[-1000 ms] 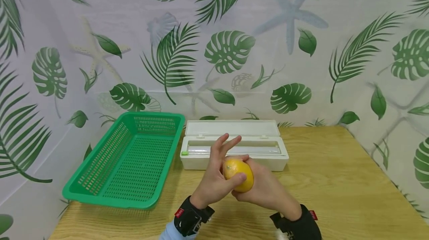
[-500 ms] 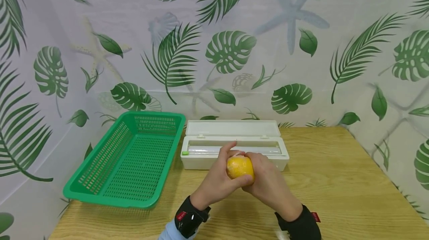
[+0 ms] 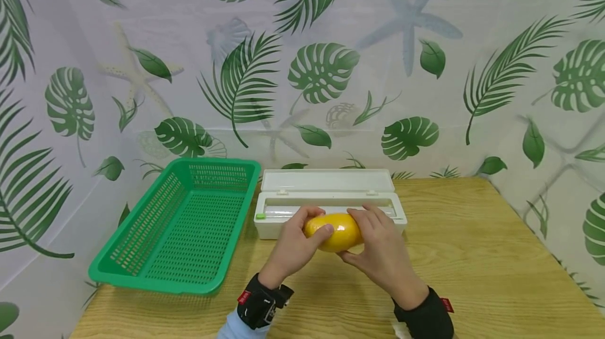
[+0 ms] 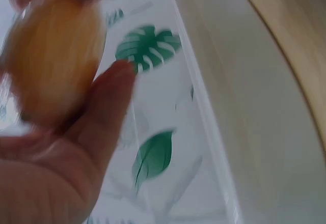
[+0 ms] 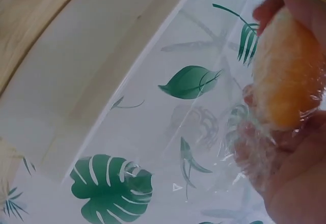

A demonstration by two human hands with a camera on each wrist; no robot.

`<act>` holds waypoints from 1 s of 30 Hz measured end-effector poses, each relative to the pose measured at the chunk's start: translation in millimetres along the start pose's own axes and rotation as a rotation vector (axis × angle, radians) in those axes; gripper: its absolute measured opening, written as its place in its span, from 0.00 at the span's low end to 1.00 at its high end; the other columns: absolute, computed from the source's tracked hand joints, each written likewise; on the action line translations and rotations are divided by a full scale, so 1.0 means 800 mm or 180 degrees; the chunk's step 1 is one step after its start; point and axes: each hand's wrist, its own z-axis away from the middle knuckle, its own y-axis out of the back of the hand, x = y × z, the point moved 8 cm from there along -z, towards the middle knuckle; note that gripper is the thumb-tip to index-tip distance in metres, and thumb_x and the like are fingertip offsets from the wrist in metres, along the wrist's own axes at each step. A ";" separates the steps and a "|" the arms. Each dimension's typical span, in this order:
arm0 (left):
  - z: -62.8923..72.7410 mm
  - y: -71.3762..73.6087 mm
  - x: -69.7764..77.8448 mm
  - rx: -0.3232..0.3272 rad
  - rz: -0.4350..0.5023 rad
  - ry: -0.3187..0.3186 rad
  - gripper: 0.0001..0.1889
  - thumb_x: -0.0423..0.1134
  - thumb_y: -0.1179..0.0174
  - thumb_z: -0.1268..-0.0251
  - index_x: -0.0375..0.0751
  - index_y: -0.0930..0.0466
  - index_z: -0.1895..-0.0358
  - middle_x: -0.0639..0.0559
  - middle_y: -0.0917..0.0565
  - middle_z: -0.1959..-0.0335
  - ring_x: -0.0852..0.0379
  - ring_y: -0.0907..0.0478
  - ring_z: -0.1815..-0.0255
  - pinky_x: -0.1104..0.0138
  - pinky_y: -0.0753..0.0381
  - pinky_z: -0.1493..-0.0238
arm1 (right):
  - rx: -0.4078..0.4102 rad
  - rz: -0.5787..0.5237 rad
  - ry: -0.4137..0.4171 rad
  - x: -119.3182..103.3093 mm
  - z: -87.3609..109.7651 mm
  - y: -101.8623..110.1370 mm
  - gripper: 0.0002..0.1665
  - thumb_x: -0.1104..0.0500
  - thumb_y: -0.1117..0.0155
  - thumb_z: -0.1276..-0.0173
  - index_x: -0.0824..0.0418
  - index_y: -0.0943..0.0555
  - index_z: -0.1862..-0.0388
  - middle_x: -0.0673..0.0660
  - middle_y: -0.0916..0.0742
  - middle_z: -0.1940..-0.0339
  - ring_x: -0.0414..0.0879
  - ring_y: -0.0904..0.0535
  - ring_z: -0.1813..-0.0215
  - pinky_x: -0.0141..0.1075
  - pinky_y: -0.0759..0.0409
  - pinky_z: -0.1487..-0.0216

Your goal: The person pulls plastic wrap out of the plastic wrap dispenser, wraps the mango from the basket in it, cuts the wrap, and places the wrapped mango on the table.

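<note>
Over the front edge of the white box, both hands hold a yellow-orange oval fruit (image 3: pixel 341 235). Glossy clear cling film (image 5: pixel 257 142) covers it, with a crumpled loose part by the fingers in the right wrist view. My left hand (image 3: pixel 290 247) grips the fruit's left end, thumb lying across its front. At the other end, my right hand (image 3: pixel 384 255) holds it with fingers above and thumb underneath. The left wrist view shows the fruit (image 4: pixel 56 56) blurred. Behind the hands, the white cling film box (image 3: pixel 283 229) stands with its lid raised and a film roll (image 3: pixel 283 212) inside.
A green plastic basket (image 3: pixel 156 284) with perforated sides stands to the left of the box on the wooden table (image 3: pixel 472 255). Leaf-patterned cloth (image 3: pixel 331 23) hangs as a backdrop behind and along the left. Black straps with cameras sit on both wrists.
The fruit has been turned between the hands, from an end-on view to lying lengthwise across. The hands have moved slightly apart, and the left hand's raised fingers have come down behind the fruit.
</note>
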 end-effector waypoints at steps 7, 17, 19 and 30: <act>0.007 -0.014 -0.005 -0.0626 -0.1055 0.0192 0.42 0.61 0.33 0.41 0.36 0.35 0.31 0.44 0.21 0.44 0.59 0.22 0.59 0.69 0.20 0.61 | -0.0306 0.0081 0.0244 -0.006 0.005 -0.013 0.52 0.62 0.09 0.72 0.66 0.24 0.42 0.62 0.16 0.47 0.63 0.28 0.33 0.58 0.28 0.36; 0.005 -0.036 -0.013 -0.0718 -0.1612 -0.0097 0.33 0.48 0.25 0.53 0.38 0.29 0.46 0.54 0.22 0.63 0.65 0.27 0.70 0.75 0.24 0.69 | -0.0530 0.0189 0.0598 -0.018 0.011 -0.027 0.53 0.64 0.11 0.68 0.66 0.27 0.38 0.62 0.18 0.43 0.63 0.32 0.29 0.59 0.30 0.34; 0.005 -0.036 -0.013 -0.0703 -0.1522 -0.0053 0.32 0.48 0.26 0.55 0.38 0.29 0.48 0.55 0.23 0.66 0.65 0.27 0.72 0.75 0.24 0.71 | -0.0581 0.0106 0.0469 -0.015 0.010 -0.030 0.50 0.68 0.13 0.65 0.67 0.27 0.39 0.63 0.18 0.44 0.63 0.29 0.32 0.57 0.27 0.36; 0.010 -0.043 -0.006 -0.0291 -0.2239 -0.0417 0.33 0.45 0.26 0.60 0.38 0.28 0.48 0.54 0.25 0.66 0.64 0.31 0.73 0.76 0.29 0.73 | -0.1058 -0.1142 -0.0737 0.017 0.011 -0.053 0.25 0.78 0.30 0.50 0.67 0.22 0.52 0.56 0.15 0.59 0.48 0.18 0.57 0.43 0.18 0.54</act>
